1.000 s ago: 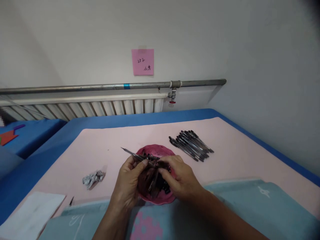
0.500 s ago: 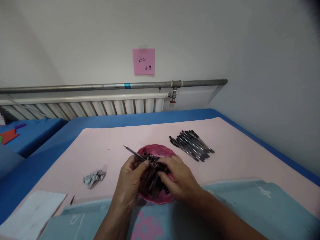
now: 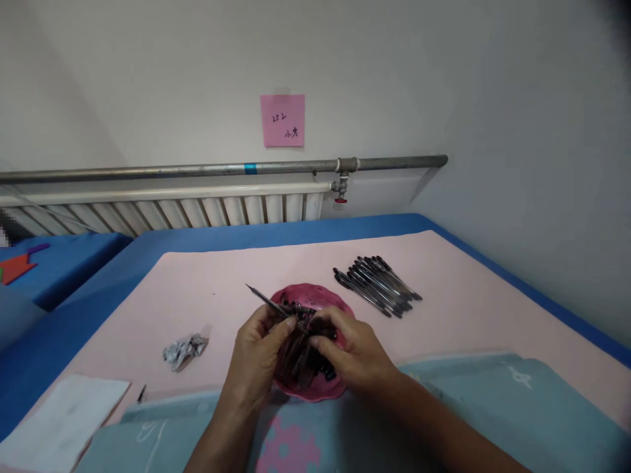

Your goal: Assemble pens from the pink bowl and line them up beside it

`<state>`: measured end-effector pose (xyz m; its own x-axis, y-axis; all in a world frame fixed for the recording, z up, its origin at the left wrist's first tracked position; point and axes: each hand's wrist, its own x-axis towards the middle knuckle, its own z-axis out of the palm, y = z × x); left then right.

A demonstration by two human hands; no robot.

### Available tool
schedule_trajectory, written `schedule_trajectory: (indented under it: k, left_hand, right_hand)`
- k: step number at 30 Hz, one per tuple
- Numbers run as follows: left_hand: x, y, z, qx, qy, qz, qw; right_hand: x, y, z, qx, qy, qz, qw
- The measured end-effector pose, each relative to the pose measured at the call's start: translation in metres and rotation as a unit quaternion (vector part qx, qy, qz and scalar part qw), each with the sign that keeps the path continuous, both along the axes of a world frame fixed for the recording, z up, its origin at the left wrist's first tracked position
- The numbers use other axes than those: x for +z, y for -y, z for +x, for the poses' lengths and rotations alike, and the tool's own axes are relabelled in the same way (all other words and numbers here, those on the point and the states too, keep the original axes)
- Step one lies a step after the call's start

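Over a pink scalloped bowl (image 3: 315,396) both my hands are working on one pen (image 3: 266,300). Its bare tip points up and to the left. My left hand (image 3: 261,345) pinches the pen's barrel between thumb and fingers. The pen's rear end lies at the fingertips of my right hand (image 3: 352,341), which are closed around it; the exact grip is partly hidden. Beneath the hands the bowl holds many dark pen parts (image 3: 305,368), too shadowed to tell apart. To the right of the bowl, a row of capped black pens (image 3: 377,286) lies on the pink mat.
A crumpled silvery wrapper (image 3: 185,350) lies left of the bowl. Near it are a white sheet (image 3: 64,417) and a small dark piece (image 3: 142,393). The pink mat (image 3: 236,276) covers a blue table; a teal cloth (image 3: 468,387) lies along the front. A wall stands behind.
The right fingertips have shifted slightly on the pen's rear end. The pen and left hand stay almost in place; the row of pens is unchanged.
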<state>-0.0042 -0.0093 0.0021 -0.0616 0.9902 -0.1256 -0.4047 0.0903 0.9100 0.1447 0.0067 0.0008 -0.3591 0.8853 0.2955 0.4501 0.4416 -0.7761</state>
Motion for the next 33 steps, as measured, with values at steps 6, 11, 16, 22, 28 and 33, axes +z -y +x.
schedule_trajectory:
  k: [6, 11, 16, 22, 28, 33]
  left_hand:
    - [0.003, -0.002, -0.005, 0.038, -0.007, -0.015, 0.999]
    - [0.01, -0.003, -0.008, 0.065, 0.018, -0.048, 0.997]
    - [0.011, 0.0, -0.007, 0.04, -0.007, -0.066, 0.997]
    - [0.011, 0.0, -0.006, 0.032, -0.03, -0.052, 0.998]
    - [0.012, -0.006, -0.017, 0.06, -0.026, -0.076, 0.995]
    - [0.009, -0.01, -0.024, 0.064, -0.024, -0.059, 0.996]
  right_hand:
    - [0.005, -0.017, 0.016, -0.064, -0.078, -0.019, 0.995]
    - [-0.005, -0.038, 0.035, -0.146, -0.031, 0.037, 0.988]
    - [-0.013, -0.04, 0.035, -0.079, 0.097, 0.09, 0.988]
    - [-0.006, -0.05, 0.03, -0.056, 0.184, 0.122, 0.974]
    - [0.003, -0.067, 0.013, 0.016, 0.291, 0.084, 0.953]
    - [0.0, -0.067, 0.01, 0.026, 0.276, 0.087, 0.957]
